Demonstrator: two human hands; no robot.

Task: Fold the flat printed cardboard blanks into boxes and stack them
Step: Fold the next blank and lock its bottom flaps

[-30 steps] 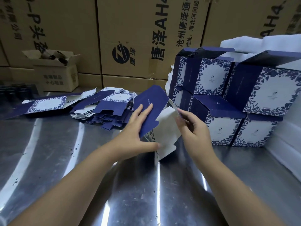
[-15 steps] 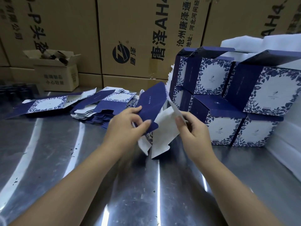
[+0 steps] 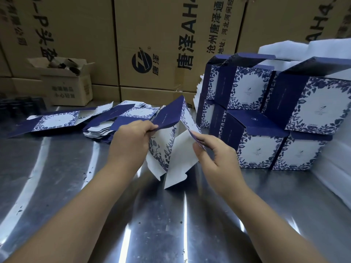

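A blue-and-white printed blank [image 3: 171, 138] stands half opened above the steel table, its white flaps hanging down. My left hand [image 3: 131, 144] grips its dark blue panel at the left edge. My right hand [image 3: 214, 154] pinches the blank's right edge between thumb and fingers. A pile of flat blanks [image 3: 117, 121] lies behind my left hand, with one more flat blank [image 3: 55, 121] spread out further left. Several folded boxes [image 3: 266, 120] stand stacked in two layers at the right.
The steel table [image 3: 95, 215] stretches toward me. Big brown cartons [image 3: 161, 44] wall off the back. A small open carton [image 3: 66, 82] sits at the back left, dark bottles [image 3: 19, 107] beside it. White foam [image 3: 313, 48] lies behind the stack, a white wall [image 3: 338, 177] at right.
The blank has opened from nearly flat into a tented shape. My left hand shifted from lying flat on the blue panel to gripping its edge, and both hands rose slightly.
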